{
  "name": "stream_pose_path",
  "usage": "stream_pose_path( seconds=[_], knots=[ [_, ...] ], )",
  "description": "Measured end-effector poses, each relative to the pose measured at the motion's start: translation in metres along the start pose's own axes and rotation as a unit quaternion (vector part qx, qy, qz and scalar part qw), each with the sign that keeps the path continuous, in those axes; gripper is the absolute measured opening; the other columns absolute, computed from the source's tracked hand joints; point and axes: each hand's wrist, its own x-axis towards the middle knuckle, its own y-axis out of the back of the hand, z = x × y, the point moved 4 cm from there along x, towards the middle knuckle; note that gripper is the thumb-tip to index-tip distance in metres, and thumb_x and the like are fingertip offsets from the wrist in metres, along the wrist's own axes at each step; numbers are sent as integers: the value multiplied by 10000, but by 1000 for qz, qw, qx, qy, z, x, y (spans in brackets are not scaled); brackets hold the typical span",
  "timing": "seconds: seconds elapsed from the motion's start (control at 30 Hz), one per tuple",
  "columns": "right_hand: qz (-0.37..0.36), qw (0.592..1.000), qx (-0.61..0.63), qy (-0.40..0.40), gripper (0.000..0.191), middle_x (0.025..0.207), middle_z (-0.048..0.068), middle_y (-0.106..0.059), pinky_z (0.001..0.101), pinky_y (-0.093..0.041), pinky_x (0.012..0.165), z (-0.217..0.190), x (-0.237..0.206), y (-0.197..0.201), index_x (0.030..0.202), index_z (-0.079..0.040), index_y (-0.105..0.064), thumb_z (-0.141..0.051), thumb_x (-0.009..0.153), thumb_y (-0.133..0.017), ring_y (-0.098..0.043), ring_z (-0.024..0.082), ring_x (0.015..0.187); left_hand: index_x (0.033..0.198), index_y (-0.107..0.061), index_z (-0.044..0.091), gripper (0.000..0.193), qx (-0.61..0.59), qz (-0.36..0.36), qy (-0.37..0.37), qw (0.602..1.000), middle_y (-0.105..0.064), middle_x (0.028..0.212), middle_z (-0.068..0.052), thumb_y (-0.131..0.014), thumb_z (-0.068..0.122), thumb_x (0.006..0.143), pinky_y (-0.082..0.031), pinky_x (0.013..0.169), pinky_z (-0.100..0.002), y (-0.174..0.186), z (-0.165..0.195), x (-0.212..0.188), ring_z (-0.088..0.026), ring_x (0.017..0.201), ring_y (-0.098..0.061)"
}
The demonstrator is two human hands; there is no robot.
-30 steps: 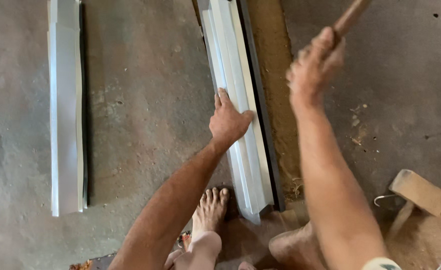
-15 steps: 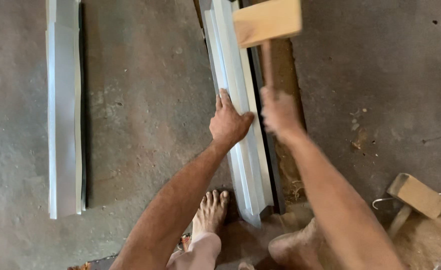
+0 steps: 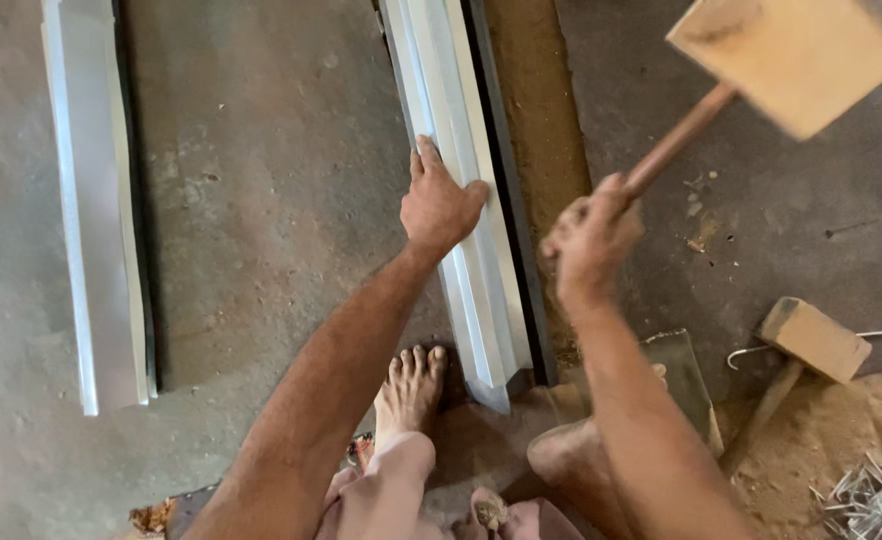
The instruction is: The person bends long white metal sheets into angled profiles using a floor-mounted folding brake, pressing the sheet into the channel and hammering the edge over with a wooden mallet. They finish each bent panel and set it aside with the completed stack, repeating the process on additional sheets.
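Swinging back up since half a second ago, the pale wooden block-headed mallet (image 3: 796, 55) now sits high and to the right of the right hand (image 3: 589, 238), its head blurred at the top corner of the view, whereas before it hung square over the metal strip. The right hand is closed tight round the reddish round handle, fingers wrapped fully, and has drifted to the right, away from the strip. That puts the work between blows: the mallet is raised, not landing.

The left hand (image 3: 439, 203) has not shifted across the three pictures. It lies flat and open, palm down, fingers spread, pressing on the long folded strip of pale grey sheet metal (image 3: 461, 200), gripping nothing. The strip runs away from the person, directly under that hand, its near end just beyond the bare foot (image 3: 411, 385). Along the strip's far side from the left hand lies a dark steel bar (image 3: 506, 200), touching or just beside it; I cannot tell which.

Well to the left of the left hand, a second folded grey metal strip (image 3: 101, 200) lies on the concrete floor (image 3: 261, 150). Right of and below the right hand, a spare wooden mallet (image 3: 811, 340) rests in sandy dust, with a heap of thin metal offcuts (image 3: 876, 495) nearer the person.
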Motion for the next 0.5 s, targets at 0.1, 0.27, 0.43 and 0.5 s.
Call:
stream_pose_path(
  seconds=[0.1, 0.27, 0.43, 0.5],
  knots=[
    [-148, 939, -302, 77, 399, 570, -35, -444, 304, -339, 317, -11, -13, -14, 859, -128, -517, -466, 1063, -460, -396, 88, 401, 1602, -118, 21, 1144, 2, -18, 6, 1000, -259, 1655, -222, -745, 428, 735, -503, 1030, -495, 7, 6, -2, -443, 1293, -564],
    [27, 994, 35, -96, 436, 556, -51, -431, 283, -325, 300, -45, -9, 47, 831, -142, -493, -498, 1078, -438, -394, 76, 388, 1598, -76, 103, 1192, 12, -75, 23, 997, -124, 1678, -227, -769, 578, 752, -470, 1026, -525, 14, 3, -52, -463, 1315, -509],
    [35, 994, 48, 92, 459, 624, -30, -453, 304, -392, 430, -38, -47, 45, 841, -124, -503, -465, 1146, -474, -463, 94, 496, 1616, -37, 36, 1216, 39, -156, 13, 987, -226, 1657, -248, -749, 527, 762, -486, 1035, -521, -17, -36, -147, -486, 1292, -535],
    [-99, 966, -198, 136, 413, 632, -26, -524, 297, -447, 495, -20, -76, 27, 891, -112, -567, -433, 1138, -486, -536, 104, 536, 1601, -58, -17, 1203, 17, -117, -32, 992, -232, 1631, -321, -759, 492, 766, -495, 1035, -517, -23, -41, -156, -502, 1303, -529]
  ],
)
